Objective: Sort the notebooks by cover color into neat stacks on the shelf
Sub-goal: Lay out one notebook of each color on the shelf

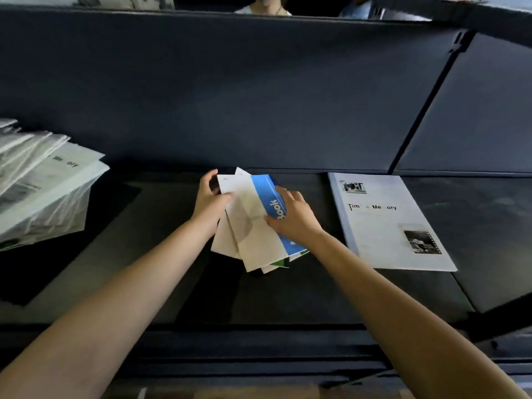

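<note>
Hands, left [209, 200] and right [293, 218], grip fanned notebooks [253, 226] mid-shelf [316, 298]; loose fan may slip, scattering mixed colours.

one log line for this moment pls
left hand: grips fanned notebooks | right hand: pinches blue-striped notebook | white notebook: flat on shelf, right | wrapped stack: left

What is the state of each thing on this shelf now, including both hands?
Fanned notebooks: held, splayed, not squared.
Left hand: grips their left edge.
Right hand: pinches them at the blue band.
White notebook: closed, flat on the shelf, untouched.
Left pile: untidy, slanting.
</note>
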### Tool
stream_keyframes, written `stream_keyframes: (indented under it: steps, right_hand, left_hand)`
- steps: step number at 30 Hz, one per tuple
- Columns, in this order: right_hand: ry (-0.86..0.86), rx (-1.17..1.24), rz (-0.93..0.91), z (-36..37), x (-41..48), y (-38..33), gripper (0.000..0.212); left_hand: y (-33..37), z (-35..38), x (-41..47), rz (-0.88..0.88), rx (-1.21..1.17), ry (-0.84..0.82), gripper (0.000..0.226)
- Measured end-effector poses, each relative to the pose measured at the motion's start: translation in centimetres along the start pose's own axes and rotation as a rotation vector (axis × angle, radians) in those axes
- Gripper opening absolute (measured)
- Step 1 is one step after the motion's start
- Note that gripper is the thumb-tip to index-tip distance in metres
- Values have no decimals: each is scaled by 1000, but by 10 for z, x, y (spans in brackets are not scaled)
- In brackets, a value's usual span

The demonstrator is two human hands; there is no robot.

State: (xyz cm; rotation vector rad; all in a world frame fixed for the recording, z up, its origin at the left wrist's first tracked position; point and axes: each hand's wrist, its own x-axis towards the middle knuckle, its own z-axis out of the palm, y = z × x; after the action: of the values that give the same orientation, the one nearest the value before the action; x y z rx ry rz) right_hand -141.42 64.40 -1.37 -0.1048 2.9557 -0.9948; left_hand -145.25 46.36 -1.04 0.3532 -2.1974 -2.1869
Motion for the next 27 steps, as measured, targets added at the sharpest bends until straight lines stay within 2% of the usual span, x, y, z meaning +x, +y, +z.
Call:
stream_keyframes:
  steps: [3,8,11,15,18,20,22,25,27]
  right_hand:
    - [6,115,-33,4,6,-17,79]
    - [152,178,-22,3,15,-20,87]
    - [29,306,66,-3,18,-21,87]
    - [-126,554,73,-2,21,-21,76]
    - [-226,571,45,-8,23,-22,74]
    - [-327,417,-33,-16,24,-23,74]
    - [-424,261,-95,-21,26,-26,71]
    - [-497,95,-180,-22,27,-42,65]
    - [-446,-36,-278,-18,28,-55,65]
  left_hand:
    - [3,-13,-1,2,-54,33,69]
    - [8,-41,1,35,-176,77,69]
    - [14,-55,-1,71,-238,115,66]
    - [13,-69,-5,65,-313,146,67]
    - [14,-75,-5,49,-338,150,75]
    - [22,-83,-3,160,-79,181,81]
    - [34,-93,-4,352,331,135,85]
    - [50,-88,-13,576,760,-141,84]
    - [52,-72,-19,615,1026,-291,81]
